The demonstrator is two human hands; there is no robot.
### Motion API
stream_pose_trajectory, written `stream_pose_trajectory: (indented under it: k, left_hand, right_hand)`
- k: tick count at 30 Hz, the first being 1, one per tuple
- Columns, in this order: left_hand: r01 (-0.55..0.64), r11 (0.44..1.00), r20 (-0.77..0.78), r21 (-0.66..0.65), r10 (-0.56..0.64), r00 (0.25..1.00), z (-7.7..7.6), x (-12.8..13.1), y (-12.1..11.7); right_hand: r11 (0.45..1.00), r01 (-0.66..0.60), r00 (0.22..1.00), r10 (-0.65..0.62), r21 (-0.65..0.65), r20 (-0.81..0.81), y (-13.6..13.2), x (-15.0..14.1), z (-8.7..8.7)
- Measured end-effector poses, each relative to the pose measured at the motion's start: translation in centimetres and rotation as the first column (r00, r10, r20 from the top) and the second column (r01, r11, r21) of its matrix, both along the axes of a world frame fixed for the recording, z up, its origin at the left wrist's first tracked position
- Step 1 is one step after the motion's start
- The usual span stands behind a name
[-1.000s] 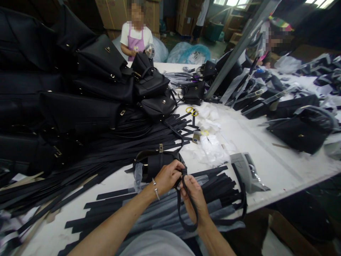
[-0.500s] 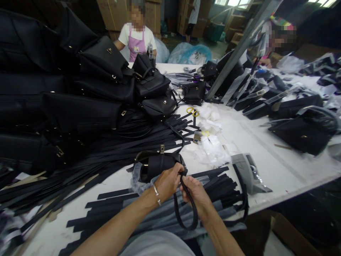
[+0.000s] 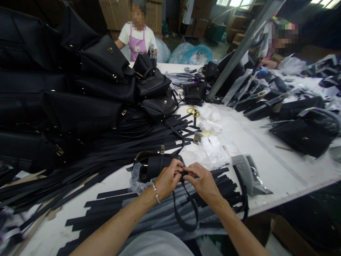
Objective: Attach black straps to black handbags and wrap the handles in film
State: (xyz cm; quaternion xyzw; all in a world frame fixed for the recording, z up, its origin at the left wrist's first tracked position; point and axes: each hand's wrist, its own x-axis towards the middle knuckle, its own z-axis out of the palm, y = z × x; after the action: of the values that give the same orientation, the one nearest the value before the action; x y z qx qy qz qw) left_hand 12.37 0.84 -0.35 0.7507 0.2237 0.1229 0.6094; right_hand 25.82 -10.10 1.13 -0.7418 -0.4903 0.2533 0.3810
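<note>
My left hand point(image 3: 170, 176), with a silver bracelet at the wrist, is closed on a black bag strap point(image 3: 189, 213) beside the right end of a small black handbag point(image 3: 157, 166). The strap hangs in a loop below my fingers. My right hand point(image 3: 200, 177) pinches at the same spot from the other side, its fingertips close to my left ones; the small part between them is hidden. The handbag lies on the table with a gold clasp point(image 3: 162, 149) on top and a plastic-wrapped handle point(image 3: 135, 177) at its left.
Black strips point(image 3: 106, 204) lie under my forearms. Stacked black bags point(image 3: 82, 110) fill the left. Yellow-handled scissors point(image 3: 193, 112), white paper scraps point(image 3: 213, 149) and a grey tape dispenser point(image 3: 246, 174) are to the right. A metal post point(image 3: 234, 53) slants up behind. A person in a purple apron point(image 3: 137, 44) stands opposite.
My right hand has moved up the strap, from gripping its loop to pinching near my left fingertips. My left hand stays at the handbag's right end.
</note>
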Motion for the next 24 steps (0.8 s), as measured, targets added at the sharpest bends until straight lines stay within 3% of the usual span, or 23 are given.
stream_pose_trajectory:
  k: [3, 7, 9, 11, 14, 17, 20, 24]
  left_hand:
    - [-0.053, 0.997, 0.008, -0.063, 0.053, 0.999, -0.4, 0.4, 0.0]
    - [-0.074, 0.994, 0.0, -0.085, 0.074, 0.997, -0.6, 0.7, -0.3]
    - [-0.069, 0.994, -0.013, -0.084, 0.068, 0.998, -0.5, 0.8, -0.3]
    - [-0.033, 0.996, -0.019, -0.082, 0.032, 0.999, -0.4, 0.7, 0.0]
    - [0.04, 0.996, -0.023, -0.08, -0.041, 0.999, -0.2, 0.5, 0.6]
    - [0.066, 0.994, -0.027, -0.089, -0.069, 0.997, 0.0, 0.3, 1.2]
    - [0.113, 0.993, -0.038, -0.037, -0.114, 0.993, 0.3, 0.5, 1.2]
    - [0.136, 0.987, -0.046, 0.086, -0.132, 0.99, 0.6, 0.8, 0.7]
  right_hand:
    - [0.997, 0.006, 0.996, -0.013, 0.071, 0.09, -0.1, -0.5, -0.2]
    - [0.996, 0.062, 0.993, -0.068, 0.064, 0.093, -0.2, -0.8, 0.0]
    - [0.993, 0.116, 0.993, -0.117, 0.023, 0.012, -0.3, -0.7, 0.0]
    - [0.982, 0.178, 0.968, -0.187, -0.07, -0.169, -0.4, -0.3, -0.3]
    - [0.951, 0.222, 0.851, -0.296, -0.213, -0.434, -0.9, 1.0, -1.1]
    - [0.939, 0.242, 0.811, -0.334, -0.244, -0.48, -1.4, 2.3, -1.4]
    - [0.958, 0.22, 0.89, -0.274, -0.181, -0.366, -1.3, 2.9, -0.6]
    - [0.997, -0.013, 0.996, 0.007, -0.072, -0.088, -0.6, 2.6, 0.7]
